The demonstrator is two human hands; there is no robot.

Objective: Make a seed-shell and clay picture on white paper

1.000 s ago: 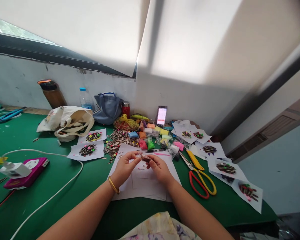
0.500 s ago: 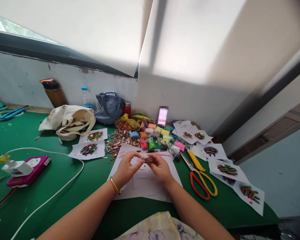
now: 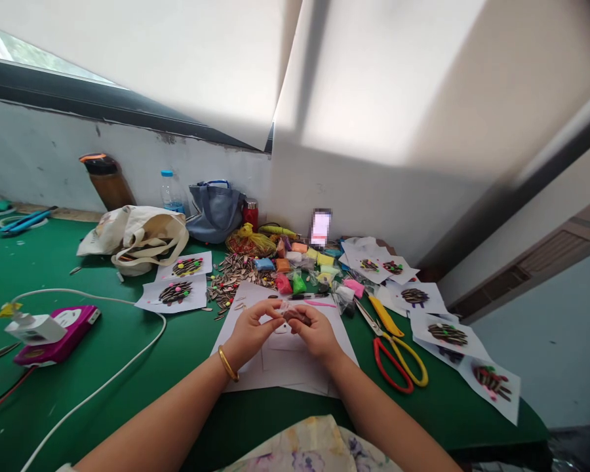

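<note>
Carefully pinches the clear wrapping of a brown clay packet (image 3: 296, 317) between thumb and fingertips of the left hand (image 3: 248, 333), and grips the packet's other end with the bent fingers and thumb of the right hand (image 3: 319, 334). Holds it just above white paper sheets (image 3: 240, 377) spread on a green worktop (image 3: 172, 354), partly covering a small dark-marked drawing. Wears a gold bangle (image 3: 229, 364) on the left wrist. Just beyond the hands, has a black marker (image 3: 311, 296) and a pink stick (image 3: 320, 303) lying across the far part of the sheets. Farther out, has a loose heap of sunflower seeds (image 3: 235, 270), wrapped clay in several colours, including a green packet (image 3: 299, 283) and a blue packet (image 3: 264, 264), and a yellow net bag (image 3: 250, 242) behind. On the right, keeps red-and-yellow-handled scissors (image 3: 393, 367) near a yellow utility knife (image 3: 386, 317), beside seed pictures on paper (image 3: 447, 333). On the left, has two more seed pictures, a white cable (image 3: 98, 392) and a white charger (image 3: 37, 330) on a magenta power block (image 3: 86, 326). Near the wall, has a canvas tote (image 3: 103, 234), a blue bag (image 3: 215, 213), a red flask (image 3: 250, 214) and an upright phone (image 3: 320, 227).
</note>
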